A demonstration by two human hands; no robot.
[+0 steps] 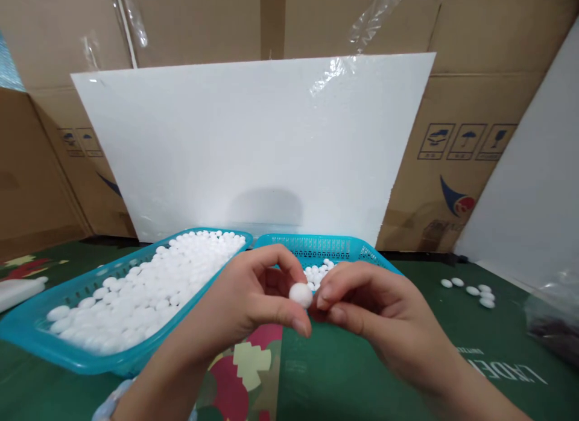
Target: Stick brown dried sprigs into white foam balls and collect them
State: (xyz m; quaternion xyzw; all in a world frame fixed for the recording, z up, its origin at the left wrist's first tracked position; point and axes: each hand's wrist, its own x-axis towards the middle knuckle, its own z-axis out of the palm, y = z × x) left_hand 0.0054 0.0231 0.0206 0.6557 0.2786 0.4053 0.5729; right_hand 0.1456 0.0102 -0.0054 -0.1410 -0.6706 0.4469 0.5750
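A small white ball (300,295) is pinched between the thumb and fingers of my left hand (266,288). Just to its right, my right hand (371,300) has its thumb and fingertips pressed together close to the ball; whatever they hold, if anything, is too small or hidden to make out. Behind both hands stands a blue basket (316,245), partly covered by them, with some white balls (319,271) inside. At the left, a larger heap of white balls (149,294) fills another blue basket (85,365).
Several loose white balls (471,291) lie on the green table cover (452,324) at the right. A clear plastic bag (554,318) with dark contents sits at the right edge. Behind the baskets a white board (262,143) leans against cardboard boxes (479,95).
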